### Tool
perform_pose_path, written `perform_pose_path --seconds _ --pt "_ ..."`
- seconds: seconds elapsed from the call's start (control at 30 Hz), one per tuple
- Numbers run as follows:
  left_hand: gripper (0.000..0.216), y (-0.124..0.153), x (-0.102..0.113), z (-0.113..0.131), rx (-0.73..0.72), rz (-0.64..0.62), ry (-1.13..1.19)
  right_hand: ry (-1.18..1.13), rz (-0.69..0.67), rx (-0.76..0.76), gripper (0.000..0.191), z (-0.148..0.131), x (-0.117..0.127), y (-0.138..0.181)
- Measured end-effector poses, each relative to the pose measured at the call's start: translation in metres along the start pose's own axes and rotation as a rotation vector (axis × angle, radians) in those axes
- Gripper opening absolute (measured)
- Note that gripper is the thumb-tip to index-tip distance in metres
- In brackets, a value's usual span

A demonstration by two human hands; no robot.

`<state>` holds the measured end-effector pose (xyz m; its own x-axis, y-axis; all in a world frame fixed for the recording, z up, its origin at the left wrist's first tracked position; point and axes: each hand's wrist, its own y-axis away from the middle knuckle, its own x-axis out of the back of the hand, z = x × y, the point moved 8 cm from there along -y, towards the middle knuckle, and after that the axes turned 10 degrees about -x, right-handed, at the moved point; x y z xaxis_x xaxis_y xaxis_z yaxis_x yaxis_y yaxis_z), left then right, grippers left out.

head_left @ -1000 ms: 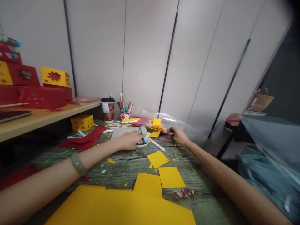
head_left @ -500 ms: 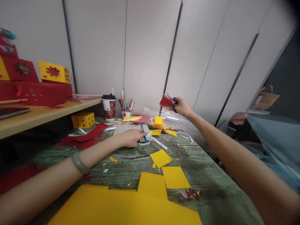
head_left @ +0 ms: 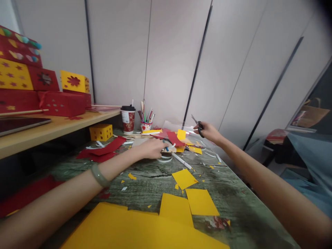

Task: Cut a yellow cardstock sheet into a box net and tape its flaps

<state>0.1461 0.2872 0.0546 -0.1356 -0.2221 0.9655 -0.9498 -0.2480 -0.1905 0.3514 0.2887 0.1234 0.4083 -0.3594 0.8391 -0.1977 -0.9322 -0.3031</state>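
My left hand [head_left: 153,148], with a jade-coloured bangle on its wrist, is over the far middle of the table. Its fingers are closed on a slim blue pen [head_left: 166,149], mostly covered by the hand. Raised above the back right of the table, my right hand [head_left: 209,131] grips black-handled scissors [head_left: 199,127] whose blades point up and left. A piece of red paper [head_left: 176,139] lies on the scraps between the two hands. Close by are a white marker [head_left: 182,160] and curled white strips [head_left: 165,159].
Yellow paper squares [head_left: 184,178] and a large yellow sheet [head_left: 140,228] cover the near table. Behind stand a lidded paper cup [head_left: 128,120] and a pen holder [head_left: 146,126]. Decorated boxes [head_left: 64,103] sit on the wooden shelf [head_left: 103,119] at left, above a yellow box [head_left: 101,132].
The red paper has left my right hand and now lies on the scraps; the scissors are still held. My left fingers have closed around the blue pen. The view has shifted left.
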Motion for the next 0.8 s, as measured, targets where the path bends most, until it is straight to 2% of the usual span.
perform_pose_path --seconds 0.13,0.27,0.37,0.47,0.63,0.8 --pt "0.039 -0.012 0.018 -0.018 0.053 0.039 0.034 0.052 -0.048 -0.035 0.027 0.029 -0.003 0.011" --pt "0.034 -0.024 0.027 -0.039 0.081 0.013 0.067 0.096 -0.128 -0.036 0.027 0.046 -0.038 0.029" --pt "0.031 -0.027 0.030 -0.051 0.074 -0.025 0.106 0.135 -0.125 -0.048 0.027 0.052 -0.065 0.038" --pt "0.032 -0.028 0.034 -0.060 0.067 -0.042 0.148 0.173 -0.089 -0.093 0.027 0.055 -0.081 0.039" --pt "0.033 -0.030 0.037 -0.071 0.075 -0.029 0.213 0.245 0.020 -0.149 0.027 0.059 -0.084 0.027" --pt "0.031 -0.034 0.036 -0.078 0.080 -0.020 0.274 0.273 0.064 -0.140 0.026 0.044 -0.072 0.009"
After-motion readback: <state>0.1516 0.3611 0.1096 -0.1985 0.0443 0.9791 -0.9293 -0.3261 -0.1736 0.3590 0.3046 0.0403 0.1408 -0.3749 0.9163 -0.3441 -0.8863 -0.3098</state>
